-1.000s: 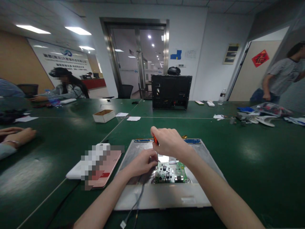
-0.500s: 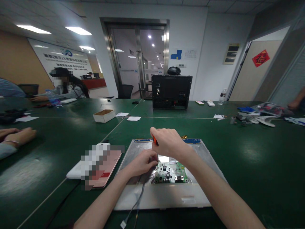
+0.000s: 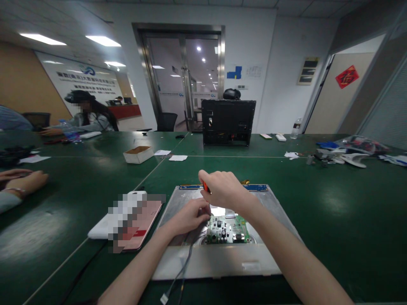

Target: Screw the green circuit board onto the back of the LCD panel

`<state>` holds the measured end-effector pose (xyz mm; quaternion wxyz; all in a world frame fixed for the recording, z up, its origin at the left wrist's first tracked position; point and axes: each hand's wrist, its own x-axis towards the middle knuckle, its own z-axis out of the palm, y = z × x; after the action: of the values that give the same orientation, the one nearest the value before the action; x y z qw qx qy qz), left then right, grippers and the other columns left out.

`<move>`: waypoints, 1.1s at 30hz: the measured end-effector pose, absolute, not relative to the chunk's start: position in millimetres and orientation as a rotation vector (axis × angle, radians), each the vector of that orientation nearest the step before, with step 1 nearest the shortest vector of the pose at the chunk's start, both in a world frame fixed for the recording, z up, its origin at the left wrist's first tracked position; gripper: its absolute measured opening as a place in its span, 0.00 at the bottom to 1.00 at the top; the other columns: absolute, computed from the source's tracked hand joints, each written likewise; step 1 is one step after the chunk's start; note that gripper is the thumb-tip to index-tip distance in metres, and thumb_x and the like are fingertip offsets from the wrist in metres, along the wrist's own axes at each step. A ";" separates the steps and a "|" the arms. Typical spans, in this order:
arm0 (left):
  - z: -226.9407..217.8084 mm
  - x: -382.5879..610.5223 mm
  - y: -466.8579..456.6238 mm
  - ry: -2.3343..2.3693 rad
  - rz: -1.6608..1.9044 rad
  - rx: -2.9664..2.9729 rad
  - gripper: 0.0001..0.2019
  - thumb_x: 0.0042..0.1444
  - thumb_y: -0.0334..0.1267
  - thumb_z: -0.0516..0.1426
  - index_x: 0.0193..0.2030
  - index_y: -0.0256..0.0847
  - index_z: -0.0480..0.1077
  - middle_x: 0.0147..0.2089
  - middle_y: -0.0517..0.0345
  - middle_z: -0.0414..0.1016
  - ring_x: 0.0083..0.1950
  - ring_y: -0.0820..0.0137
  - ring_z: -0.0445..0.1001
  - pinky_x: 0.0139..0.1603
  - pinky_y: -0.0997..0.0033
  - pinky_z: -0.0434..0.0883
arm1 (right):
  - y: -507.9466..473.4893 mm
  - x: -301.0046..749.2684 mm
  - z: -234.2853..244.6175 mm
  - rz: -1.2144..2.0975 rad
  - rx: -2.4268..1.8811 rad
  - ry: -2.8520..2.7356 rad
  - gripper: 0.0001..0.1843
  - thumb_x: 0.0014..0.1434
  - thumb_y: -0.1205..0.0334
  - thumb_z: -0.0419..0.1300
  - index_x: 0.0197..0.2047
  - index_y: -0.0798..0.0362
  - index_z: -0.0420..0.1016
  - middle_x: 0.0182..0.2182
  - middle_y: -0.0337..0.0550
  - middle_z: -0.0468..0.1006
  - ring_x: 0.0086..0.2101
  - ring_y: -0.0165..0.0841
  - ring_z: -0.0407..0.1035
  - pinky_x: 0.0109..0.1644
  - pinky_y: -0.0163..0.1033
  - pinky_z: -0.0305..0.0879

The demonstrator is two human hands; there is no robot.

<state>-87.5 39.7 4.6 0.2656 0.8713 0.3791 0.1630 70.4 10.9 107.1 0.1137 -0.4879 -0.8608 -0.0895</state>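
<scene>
My right hand (image 3: 224,190) is closed around the orange-and-black handle of a screwdriver (image 3: 206,186), which stands nearly upright. My left hand (image 3: 192,215) is closed in a pinch at the lower shaft, by the board's upper left corner; the tip is hidden by the fingers. The green circuit board (image 3: 227,231) lies on the silver metal back of a flat display panel (image 3: 276,212). Along the panel's far edge runs a narrow blue circuit strip (image 3: 257,187). From beneath my left hand, thin dark cables (image 3: 187,262) trail to a white connector (image 3: 164,298) near me.
Left of the panel lie a white object (image 3: 101,226) and a pink phone-like slab (image 3: 149,220), partly blurred. Farther off are an open white box (image 3: 138,155), a black monitor-like casing (image 3: 228,123) and a bottle (image 3: 296,128). Another person's hands (image 3: 28,182) rest at the left.
Both hands stay at the same spot on the board, with only a very slight shift of the right hand. The view has turned a little; a person's arm at the far right is out of sight.
</scene>
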 end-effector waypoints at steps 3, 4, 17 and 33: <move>5.1 -87.3 39.8 1.019 0.428 2.353 0.03 0.51 0.32 0.54 0.31 0.39 0.69 0.32 0.59 0.73 0.36 0.67 0.70 0.38 0.71 0.66 | 9.5 72.3 108.8 -0.237 -1.402 -2.546 0.11 0.55 0.64 0.53 0.43 0.51 0.63 0.33 0.43 0.78 0.31 0.34 0.71 0.26 0.36 0.48; 5.1 -87.3 40.0 1.012 0.429 2.356 0.03 0.51 0.31 0.54 0.31 0.39 0.70 0.32 0.59 0.73 0.36 0.67 0.70 0.38 0.71 0.66 | 9.2 73.1 109.4 -0.236 -1.396 -2.546 0.11 0.54 0.64 0.53 0.43 0.51 0.63 0.33 0.43 0.78 0.30 0.34 0.71 0.25 0.37 0.47; 0.4 -89.6 41.9 0.945 0.476 2.354 0.03 0.53 0.32 0.54 0.33 0.39 0.70 0.34 0.59 0.73 0.38 0.67 0.69 0.41 0.71 0.66 | 8.8 74.3 110.4 -0.250 -1.403 -2.519 0.12 0.51 0.65 0.52 0.42 0.52 0.64 0.33 0.45 0.78 0.29 0.35 0.71 0.25 0.37 0.46; 2.4 -89.7 42.1 0.978 0.409 2.323 0.06 0.52 0.29 0.54 0.34 0.39 0.72 0.34 0.58 0.74 0.37 0.68 0.70 0.41 0.71 0.66 | 13.2 70.4 105.5 -0.297 -1.447 -2.503 0.11 0.56 0.62 0.52 0.44 0.52 0.64 0.33 0.45 0.79 0.32 0.38 0.73 0.27 0.37 0.54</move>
<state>-89.7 42.1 2.4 0.2898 0.8707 0.3666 0.1534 70.4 13.2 105.5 0.1172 -0.4944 -0.8553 -0.1014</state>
